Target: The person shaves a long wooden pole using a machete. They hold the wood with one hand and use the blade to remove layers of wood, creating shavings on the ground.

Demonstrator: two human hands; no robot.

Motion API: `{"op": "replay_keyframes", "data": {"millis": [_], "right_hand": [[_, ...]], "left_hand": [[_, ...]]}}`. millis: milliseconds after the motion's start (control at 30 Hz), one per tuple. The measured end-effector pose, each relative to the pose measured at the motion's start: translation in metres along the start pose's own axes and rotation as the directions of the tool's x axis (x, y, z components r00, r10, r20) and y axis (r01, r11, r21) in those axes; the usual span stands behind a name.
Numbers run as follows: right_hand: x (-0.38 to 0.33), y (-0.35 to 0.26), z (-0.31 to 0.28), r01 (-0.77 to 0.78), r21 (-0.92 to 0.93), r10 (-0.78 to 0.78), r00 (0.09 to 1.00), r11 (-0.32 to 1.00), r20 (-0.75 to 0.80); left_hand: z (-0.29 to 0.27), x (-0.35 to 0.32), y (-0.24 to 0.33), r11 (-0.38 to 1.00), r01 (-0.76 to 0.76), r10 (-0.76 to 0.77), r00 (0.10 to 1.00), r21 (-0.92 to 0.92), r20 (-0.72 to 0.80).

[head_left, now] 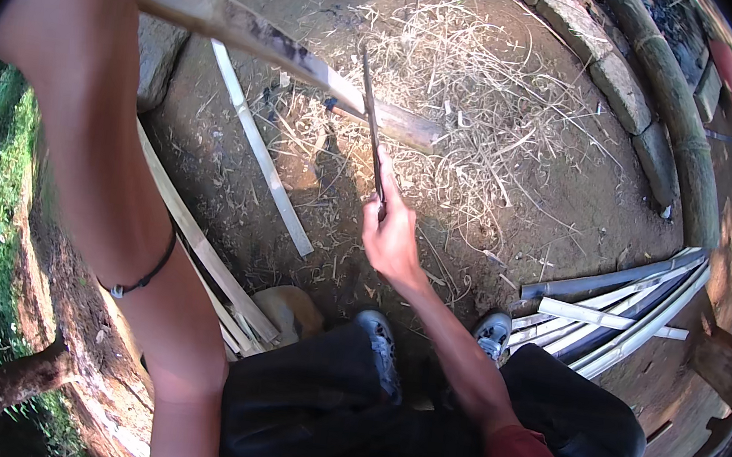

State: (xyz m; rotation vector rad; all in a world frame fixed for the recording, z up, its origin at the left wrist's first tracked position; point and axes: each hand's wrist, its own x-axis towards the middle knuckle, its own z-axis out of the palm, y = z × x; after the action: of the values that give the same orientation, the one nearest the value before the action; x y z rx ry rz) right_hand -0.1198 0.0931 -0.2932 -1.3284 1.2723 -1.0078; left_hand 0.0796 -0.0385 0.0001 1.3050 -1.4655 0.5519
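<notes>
A long split bamboo strip (261,36) slants across the upper left, dark-stained along its middle, its far end over the shavings. At its near end is my left hand (71,1), large in view and cut by the picture's rim; its fingers are mostly hidden, but the strip comes out from its grip. My right hand (392,236) is closed around the handle of a knife (370,94), the index finger stretched along it. The narrow dark blade points away from me and crosses the bamboo strip near its far end.
Curly bamboo shavings (488,107) cover the ground ahead. A pale strip (261,158) lies left of centre, longer strips (202,241) beside my left leg. Bamboo pieces (618,311) are piled at right. Edging stones (617,86) and a bamboo pole (670,92) border the far right.
</notes>
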Motion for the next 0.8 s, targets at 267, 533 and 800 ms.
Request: {"op": "replay_keyframes", "data": {"millis": [267,533,800], "right_hand": [[0.023,-0.098,-0.038,0.166,0.376,-0.160,0.986,0.912,-0.047],[0.006,0.031,0.002,-0.286,0.040,0.280,0.952,0.957,0.121],[0.031,-0.069,-0.049,0.144,0.396,-0.113,0.989,0.907,-0.099]], "left_hand": [[-0.033,0.004,0.000,0.550,-0.588,0.428,0.808,0.593,0.405],[0.001,-0.008,0.055,0.376,-0.395,0.182,0.919,0.838,0.351],[0.011,-0.002,0.044,0.951,0.072,-0.062,0.997,0.300,-0.042]]}}
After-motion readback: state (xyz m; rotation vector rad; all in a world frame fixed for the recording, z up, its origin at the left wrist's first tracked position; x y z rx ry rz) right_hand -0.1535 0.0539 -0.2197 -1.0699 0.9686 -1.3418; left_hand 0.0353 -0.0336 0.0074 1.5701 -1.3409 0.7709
